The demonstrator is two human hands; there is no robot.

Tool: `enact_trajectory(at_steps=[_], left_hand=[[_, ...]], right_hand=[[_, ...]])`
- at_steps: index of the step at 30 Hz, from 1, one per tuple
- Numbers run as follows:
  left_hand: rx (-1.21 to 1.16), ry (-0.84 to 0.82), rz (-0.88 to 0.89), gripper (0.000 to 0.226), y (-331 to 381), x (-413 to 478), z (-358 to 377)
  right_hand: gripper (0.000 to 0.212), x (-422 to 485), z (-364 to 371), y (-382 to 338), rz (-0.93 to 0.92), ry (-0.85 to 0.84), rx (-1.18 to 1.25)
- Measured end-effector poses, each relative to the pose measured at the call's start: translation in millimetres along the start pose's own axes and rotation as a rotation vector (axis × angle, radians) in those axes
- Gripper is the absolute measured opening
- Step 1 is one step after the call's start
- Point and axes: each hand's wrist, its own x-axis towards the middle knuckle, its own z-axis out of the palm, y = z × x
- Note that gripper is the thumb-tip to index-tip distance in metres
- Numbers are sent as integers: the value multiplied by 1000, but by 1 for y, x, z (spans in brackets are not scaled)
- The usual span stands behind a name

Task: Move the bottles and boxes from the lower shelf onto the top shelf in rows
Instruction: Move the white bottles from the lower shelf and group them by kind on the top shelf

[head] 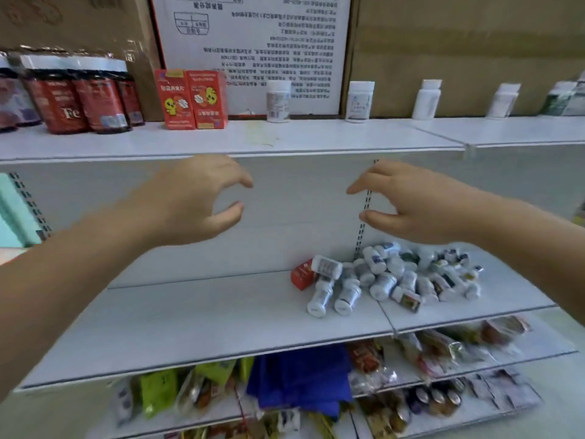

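Between the two shelves, the left hand (196, 198) and the right hand (408, 204) are held in the air, both empty, with fingers loosely curved and thumbs kept apart. On the lower white metal shelf (205, 318), at the right, a heap of small white plastic bottles (395, 277) is seen. A small red cardboard box (302, 275) is partly hidden under one bottle at its left edge. On the top white shelf (316, 136), two upright red boxes (191, 99) and spaced white bottles (359, 101) are placed. The dark red-labelled jars (76, 96) at far left are cut off. The coloured packets (285, 381) below are blurred.
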Motion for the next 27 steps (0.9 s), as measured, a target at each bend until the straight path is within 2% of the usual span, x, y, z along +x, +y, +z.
enact_trajectory(at_steps=[4,9,13,16,18,22,25,27], left_hand=[[-80,-154,-88,65,27,-11,50],[-163,-345,-210,58,27,-12,125],[-293,-456,-325,54,20,-2,196],[-338,-543,-394,43,10,12,258],[-376,-584,-469,46,2,23,300],[-500,-593,-651,61,-12,39,378],[-620,-464,-838,71,-11,48,433],[-684,-434,-832,68,-5,60,459]], right_hand=[[45,-36,39,12,77,-88,49],[43,-54,107,35,179,-202,127],[41,-39,167,53,246,-323,199],[45,-14,217,69,295,-393,212],[47,9,251,82,315,-426,229],[52,63,316,106,378,-464,291],[64,100,358,118,463,-368,350],[74,119,380,122,452,-306,359]])
